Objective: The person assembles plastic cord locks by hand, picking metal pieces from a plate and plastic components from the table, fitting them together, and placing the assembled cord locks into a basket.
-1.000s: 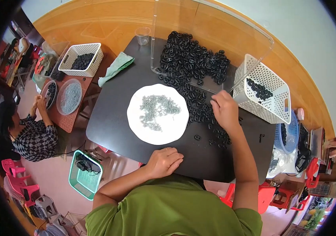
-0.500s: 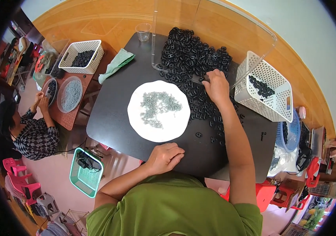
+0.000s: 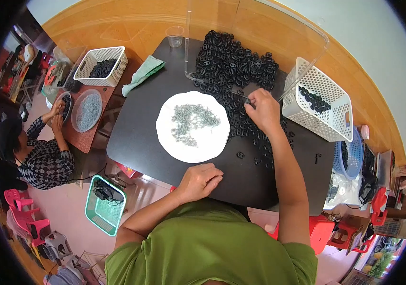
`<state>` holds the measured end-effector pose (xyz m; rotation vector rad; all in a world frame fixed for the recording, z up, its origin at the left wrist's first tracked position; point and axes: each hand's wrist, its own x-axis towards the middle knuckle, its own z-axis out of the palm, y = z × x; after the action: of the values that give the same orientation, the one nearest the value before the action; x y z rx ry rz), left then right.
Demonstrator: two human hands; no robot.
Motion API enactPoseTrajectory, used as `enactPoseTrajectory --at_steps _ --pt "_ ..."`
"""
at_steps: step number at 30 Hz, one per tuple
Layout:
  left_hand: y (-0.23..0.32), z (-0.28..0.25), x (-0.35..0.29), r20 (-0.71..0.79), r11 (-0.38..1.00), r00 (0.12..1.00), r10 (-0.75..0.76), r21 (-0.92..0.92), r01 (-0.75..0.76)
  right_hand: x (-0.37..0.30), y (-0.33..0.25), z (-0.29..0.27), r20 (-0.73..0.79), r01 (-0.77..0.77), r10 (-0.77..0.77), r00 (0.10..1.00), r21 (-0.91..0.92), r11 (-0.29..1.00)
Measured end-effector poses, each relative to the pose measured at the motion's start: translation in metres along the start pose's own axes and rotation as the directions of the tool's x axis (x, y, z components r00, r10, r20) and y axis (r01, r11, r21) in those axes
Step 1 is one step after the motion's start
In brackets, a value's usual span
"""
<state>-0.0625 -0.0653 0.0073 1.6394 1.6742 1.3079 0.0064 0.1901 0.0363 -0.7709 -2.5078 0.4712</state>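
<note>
On the black table lies a big heap of black ring-shaped parts. My right hand reaches into the near edge of that heap, fingers pinched on a black part. My left hand rests at the table's near edge with curled fingers; whether it holds anything I cannot tell. Between them sits a white round plate with several small grey metal pieces on it.
A white perforated basket with black parts stands right of my hand. A clear plastic guard, a plastic cup and a green cloth are at the back. Another person works at a side table with a white basket. A green crate stands on the floor.
My right hand has moved up and left from the loose rings near the basket into the heap's edge. My left hand has stayed at the table edge.
</note>
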Motion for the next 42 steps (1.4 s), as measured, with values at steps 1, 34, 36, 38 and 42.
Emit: enactPoseTrajectory --at_steps 1,34,36,38,42 --pt "-0.002 0.0 0.0 0.003 1.0 1.0 -0.004 -0.002 0.004 -0.009 -0.007 -0.007 0.003 -0.004 0.004 1.0 0.001 1.0" --pt "0.025 0.03 0.002 0.375 0.229 0.799 -0.47 -0.822 0.521 -0.14 -0.061 -0.019 0.264 -0.257 0.017 0.964 0.921 0.292" --pt "0.03 0.021 0.001 0.336 0.403 0.789 -0.515 -0.717 0.569 -0.136 -0.059 -0.023 0.291 -0.302 0.079 0.953 0.917 0.262" --pt "0.028 0.009 0.0 -0.027 0.926 0.979 -0.203 -0.329 0.183 -0.131 -0.052 -0.029 0.358 -0.453 0.305 0.882 0.823 0.343" --pt "0.022 -0.03 0.03 -0.278 0.958 0.96 -0.022 0.267 0.1 -0.116 -0.027 -0.026 0.254 -0.4 0.385 0.887 0.839 0.37"
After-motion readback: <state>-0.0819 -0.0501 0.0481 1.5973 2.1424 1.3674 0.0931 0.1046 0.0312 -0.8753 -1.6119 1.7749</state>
